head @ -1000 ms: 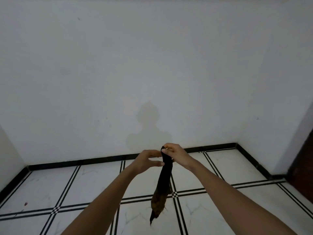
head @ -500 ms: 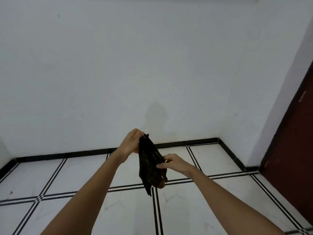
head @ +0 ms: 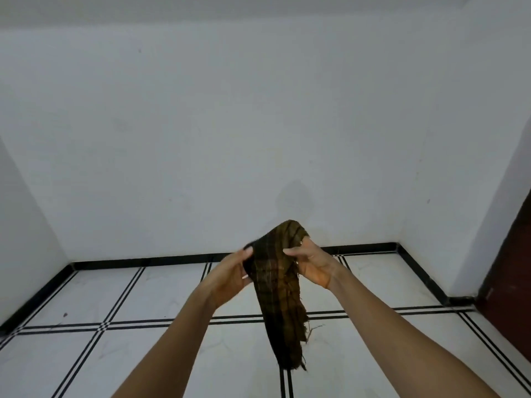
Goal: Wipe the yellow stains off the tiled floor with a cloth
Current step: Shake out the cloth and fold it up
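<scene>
A dark brown checked cloth (head: 280, 294) with frayed edges hangs in the air in front of me, its upper end bunched and its lower end dangling over the floor. My left hand (head: 230, 275) pinches its left edge near the top. My right hand (head: 314, 264) grips its right edge at the same height. The white tiled floor (head: 161, 288) with black double lines lies below. No yellow stain shows on the tiles in view.
White walls close the room at the back and the left, with a black skirting (head: 149, 261) along their base. A dark red-brown door (head: 510, 271) stands at the right. A small dark speck (head: 65, 314) lies on a left tile.
The cloth hung as a narrow strip from both hands, then was bunched. Now both hands hold its upper edges apart and it is spread wider. The camera has turned back to the left.
</scene>
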